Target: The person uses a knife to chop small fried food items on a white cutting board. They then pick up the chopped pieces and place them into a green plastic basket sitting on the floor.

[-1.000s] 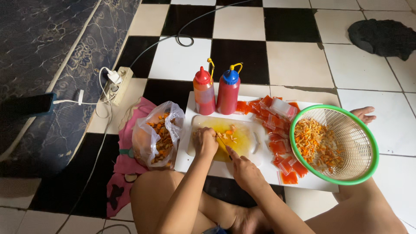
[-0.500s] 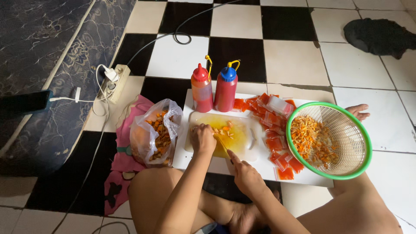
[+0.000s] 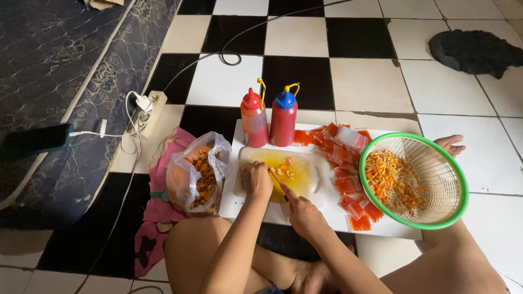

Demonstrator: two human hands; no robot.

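I sit on the floor over a white cutting board [image 3: 313, 182] stained yellow, lying on a white tray [image 3: 392, 228]. My left hand [image 3: 256, 179] presses down on small orange pieces [image 3: 283, 166] on the board. My right hand [image 3: 302, 213] grips a knife [image 3: 277, 178] whose blade points toward those pieces. Left of the board a clear plastic bag [image 3: 197, 171] holds orange peelings. To the right, a green-rimmed white basket [image 3: 436, 163] holds cut orange strips [image 3: 393, 177].
Two red sauce bottles, one red-capped [image 3: 254, 120] and one blue-capped [image 3: 283, 117], stand behind the board. Small red sachets [image 3: 346, 185] are piled on the tray. A power strip [image 3: 150, 111] with cables, a phone [image 3: 35, 139] on the mattress, a pink cloth [image 3: 158, 209], and a dark cloth [image 3: 474, 51] lie around.
The hands stay on the board with only small shifts as the knife works at the orange pieces. The camera view has moved slightly.
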